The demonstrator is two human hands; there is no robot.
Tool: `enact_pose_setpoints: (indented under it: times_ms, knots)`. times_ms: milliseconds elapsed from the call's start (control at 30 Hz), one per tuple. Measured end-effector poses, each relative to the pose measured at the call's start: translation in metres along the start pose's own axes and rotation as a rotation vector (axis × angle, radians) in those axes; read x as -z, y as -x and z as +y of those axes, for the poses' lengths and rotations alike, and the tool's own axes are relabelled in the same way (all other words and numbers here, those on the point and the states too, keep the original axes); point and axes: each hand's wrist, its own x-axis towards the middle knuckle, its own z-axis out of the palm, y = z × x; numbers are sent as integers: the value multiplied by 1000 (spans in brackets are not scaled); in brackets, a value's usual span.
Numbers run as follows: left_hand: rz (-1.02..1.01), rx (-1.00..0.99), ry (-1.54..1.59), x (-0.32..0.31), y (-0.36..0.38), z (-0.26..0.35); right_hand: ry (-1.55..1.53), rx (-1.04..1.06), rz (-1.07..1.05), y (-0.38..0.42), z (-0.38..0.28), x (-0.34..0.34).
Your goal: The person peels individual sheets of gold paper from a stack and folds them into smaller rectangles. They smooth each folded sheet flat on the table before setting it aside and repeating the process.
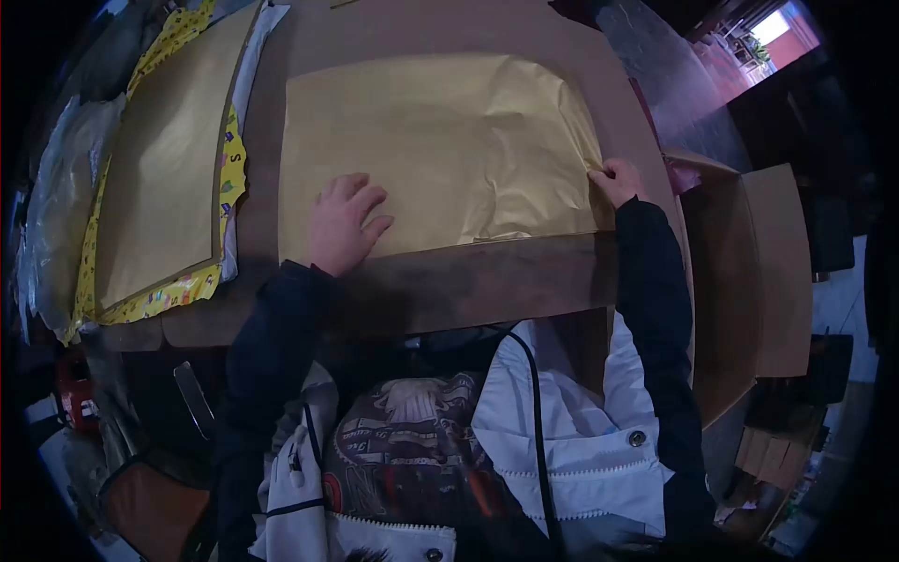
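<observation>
A large gold paper sheet (403,131) lies across the brown table in front of me, creased and wrinkled along its right half. Over its lower left part is my left hand (346,225), fingers spread and nothing gripped. My right hand (620,182) pinches the sheet's right edge between thumb and fingers. To the left, a stack of flat gold sheets (178,150) rests on yellow printed wrapping (232,173).
Clear plastic film (61,206) bunches at the table's far left. An open cardboard box (777,272) stands against the table's right side. The brown table (449,290) has its front edge close to my body. A doorway (773,37) shows at the upper right.
</observation>
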Motion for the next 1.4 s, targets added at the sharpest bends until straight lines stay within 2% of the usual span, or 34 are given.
enact_pose_setpoints:
  times_ms: [100, 233, 433, 500, 633, 700, 800, 867, 933, 1033, 1133, 1233, 1333, 1400]
  knots:
    - [27, -54, 157, -19, -9, 26, -45, -31, -10, 3, -7, 4]
    - [27, -160, 197, -34, -16, 45, -18, -31, -7, 0, -5, 3]
    - [37, -205, 193, -49, -27, 68, -87, -45, -25, 4, -11, 7]
    - [18, -228, 191, -52, -29, 71, -90, -89, -96, 2, -10, 7]
    - [17, -233, 86, -58, -31, 71, 24, -43, 76, 17, -23, 13]
    - [14, -208, 117, -54, -33, 75, 139, 66, 373, 40, -61, 12]
    - [36, -231, 92, -58, -33, 75, -148, 339, 344, 66, -129, -20]
    - [26, -243, 102, -65, -32, 71, -200, 550, 285, 78, -166, -43]
    - [73, -234, 92, -71, -33, 69, -257, 541, 201, 84, -181, -68]
    - [27, -209, 110, -71, -31, 67, -36, 433, 65, 87, -172, -68]
    - [-23, -177, 71, -64, -26, 66, 78, 404, 73, 88, -153, -62]
    - [-129, -79, -125, -55, -16, 58, 196, 329, 38, 87, -131, -50]
    - [-147, -1, -162, -41, -2, 36, 258, 219, -20, 81, -113, -47]
    - [-113, 21, -172, -39, 11, 16, 222, 225, -13, 82, -102, -43]
